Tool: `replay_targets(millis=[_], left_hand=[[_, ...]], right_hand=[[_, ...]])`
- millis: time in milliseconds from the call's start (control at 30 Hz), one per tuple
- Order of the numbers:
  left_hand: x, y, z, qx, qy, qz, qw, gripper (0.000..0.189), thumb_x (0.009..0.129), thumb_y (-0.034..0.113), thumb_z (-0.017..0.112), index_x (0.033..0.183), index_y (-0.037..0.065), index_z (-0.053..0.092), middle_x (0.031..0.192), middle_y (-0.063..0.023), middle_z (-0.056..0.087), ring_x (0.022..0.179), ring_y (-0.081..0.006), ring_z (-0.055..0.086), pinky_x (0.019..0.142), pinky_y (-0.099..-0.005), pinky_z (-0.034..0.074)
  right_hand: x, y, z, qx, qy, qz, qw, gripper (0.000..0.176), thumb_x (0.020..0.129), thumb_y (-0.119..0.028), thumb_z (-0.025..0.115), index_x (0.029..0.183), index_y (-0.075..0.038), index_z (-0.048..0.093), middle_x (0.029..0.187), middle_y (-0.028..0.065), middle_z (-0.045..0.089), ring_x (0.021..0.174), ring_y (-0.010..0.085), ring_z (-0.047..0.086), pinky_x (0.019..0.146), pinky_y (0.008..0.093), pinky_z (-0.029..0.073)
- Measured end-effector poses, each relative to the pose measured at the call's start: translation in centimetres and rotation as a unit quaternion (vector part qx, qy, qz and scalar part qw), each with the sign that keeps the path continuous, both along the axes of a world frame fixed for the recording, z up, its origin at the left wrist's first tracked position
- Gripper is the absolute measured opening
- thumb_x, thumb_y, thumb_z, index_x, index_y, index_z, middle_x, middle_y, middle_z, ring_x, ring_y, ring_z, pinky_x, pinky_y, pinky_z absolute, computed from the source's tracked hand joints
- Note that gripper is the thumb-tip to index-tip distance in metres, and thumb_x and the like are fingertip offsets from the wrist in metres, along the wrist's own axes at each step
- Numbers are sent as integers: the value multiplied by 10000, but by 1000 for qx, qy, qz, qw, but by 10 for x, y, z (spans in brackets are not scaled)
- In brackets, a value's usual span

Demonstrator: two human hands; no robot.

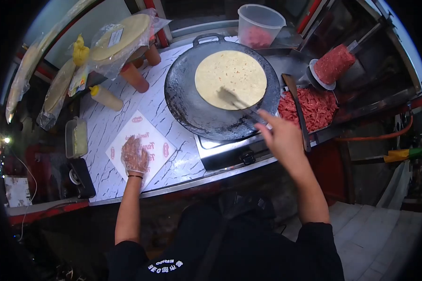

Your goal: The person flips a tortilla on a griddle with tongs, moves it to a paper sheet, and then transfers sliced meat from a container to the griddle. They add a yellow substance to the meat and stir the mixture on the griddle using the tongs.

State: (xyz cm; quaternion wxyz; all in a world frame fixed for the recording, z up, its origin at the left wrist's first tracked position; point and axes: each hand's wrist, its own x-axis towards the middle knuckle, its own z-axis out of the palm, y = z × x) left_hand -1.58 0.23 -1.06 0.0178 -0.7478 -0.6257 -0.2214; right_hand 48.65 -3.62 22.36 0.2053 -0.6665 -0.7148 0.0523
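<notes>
My left hand (135, 156), in a clear plastic glove, lies on a square white wrapping paper (162, 151) with red print; its fingers are spread out over the sheet. My right hand (280, 136) grips metal tongs (252, 111) at the right rim of a large black pan (187, 110). Their far end is blurred and overlaps a round flatbread (232, 75) with browned specks, which rests in the pan. Under the pan is a gas stove (220, 157) with a front knob.
Right of the pan are a tray of shredded red meat (316, 110), a dark wooden-handled tool (296, 100) across it and a meat spit (334, 66). Behind stands a plastic tub (261, 25). Sauce bottles (135, 78), a white squeeze bottle (107, 97) and bagged flatbreads (120, 38) are at left.
</notes>
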Motion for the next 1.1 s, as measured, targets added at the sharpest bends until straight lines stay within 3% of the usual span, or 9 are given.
replay_targets(millis=[67,167,267,333,467,600,667,867,1100], left_hand=[[1,1,0,12,0,0,1000,554,815,198,661,1350,59,626,1482,-180,545,1375,-379,480,1195,-499,336],[4,-1,1,2,-16,16,1000,543,821,219,663,1339,61,631,1462,-181,561,1367,-382,493,1186,-500,346],[3,-1,3,9,-27,11,1000,540,828,231,661,1340,62,627,1457,-186,563,1365,-383,496,1180,-502,351],[2,1,0,11,-24,7,1000,538,828,233,660,1337,62,628,1456,-186,564,1363,-384,497,1178,-503,353],[4,0,3,19,-20,5,1000,534,822,225,662,1330,65,636,1457,-183,563,1360,-384,498,1177,-500,354],[1,0,1,3,-7,14,1000,533,825,263,663,1323,78,628,1468,-186,543,1355,-387,497,1173,-514,340],[2,1,0,-8,-9,23,1000,540,815,249,671,1326,82,627,1468,-181,543,1356,-384,496,1175,-510,341],[1,3,-2,-24,63,35,997,562,819,200,662,1364,69,614,1497,-164,525,1419,-356,434,1227,-474,289],[0,1,-3,-16,78,39,996,564,816,211,672,1362,87,609,1497,-159,522,1416,-347,439,1217,-475,301]], right_hand=[[-1,-6,12,1,-19,24,1000,364,934,-378,728,1225,-159,743,896,146,728,796,356,721,705,461,551],[36,-7,43,-8,87,30,996,322,929,-322,727,1177,-120,761,972,166,750,822,355,730,720,449,554],[64,2,40,-47,-15,-54,997,306,937,-328,713,1169,-136,763,969,159,754,826,346,734,722,456,558],[47,9,23,38,1,-95,995,315,947,-343,704,1193,-151,749,931,153,747,816,351,730,713,466,557],[8,4,-4,15,20,28,999,330,949,-372,709,1213,-177,741,877,148,715,782,357,712,672,480,541],[44,-8,44,7,34,26,999,337,931,-362,726,1195,-155,750,816,124,681,741,348,690,645,479,520],[74,-4,38,13,-52,23,998,354,924,-366,732,1202,-148,748,781,111,655,708,327,677,622,455,516],[72,-3,27,52,-5,14,999,379,937,-359,716,1262,-162,719,847,106,667,734,335,686,629,470,526],[81,2,19,11,-44,63,997,388,950,-349,701,1288,-158,703,826,108,665,732,327,689,620,457,535]])
